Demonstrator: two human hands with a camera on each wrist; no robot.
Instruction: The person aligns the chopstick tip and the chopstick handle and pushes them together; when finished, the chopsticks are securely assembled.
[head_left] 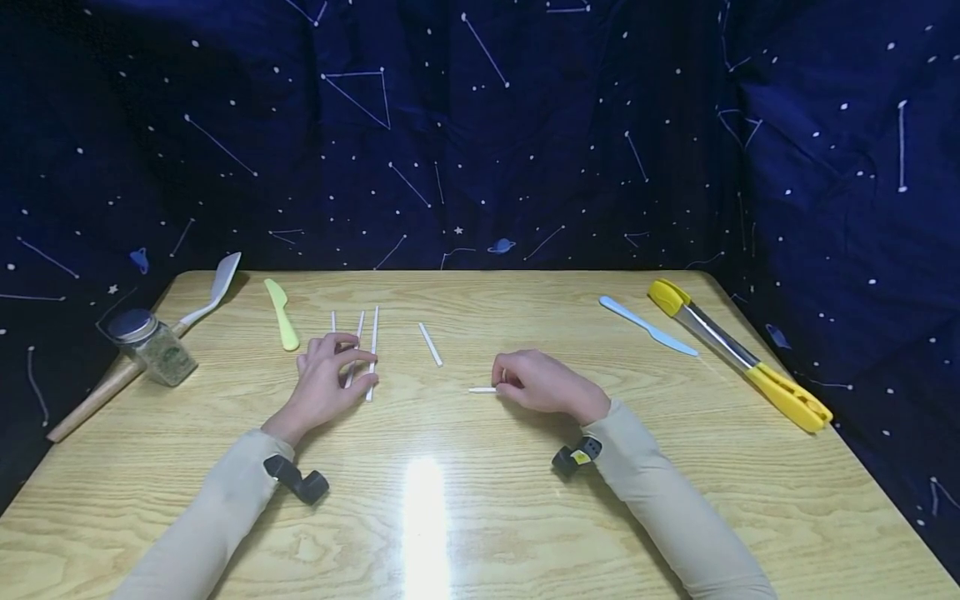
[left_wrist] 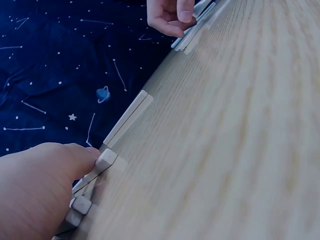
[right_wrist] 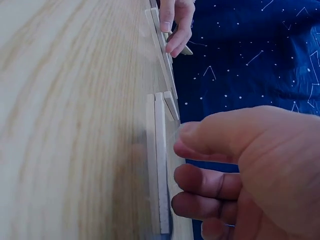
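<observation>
In the head view my left hand (head_left: 324,379) is over several white sticks lying roughly lengthwise. Its thumb and index fingertips touch, or nearly touch, the longest white stick (head_left: 375,329); parts of the sticks beside it are hidden under the fingers. The left thumb lies close to a squared stick end (left_wrist: 106,158) in the left wrist view. My right hand (head_left: 543,383) is low over a sideways white stick (head_left: 482,390), covering its right part. The right wrist view shows loosely bent fingers just beside that stick (right_wrist: 161,165). A short slanted stick (head_left: 431,344) lies between the hands.
At left are a green knife (head_left: 281,314), a spice jar (head_left: 161,350) and a wooden-handled spatula (head_left: 105,400). A blue knife (head_left: 648,325) and yellow tongs (head_left: 738,354) lie at right. A dark star-patterned cloth (head_left: 480,133) hangs behind the wooden table (head_left: 495,517).
</observation>
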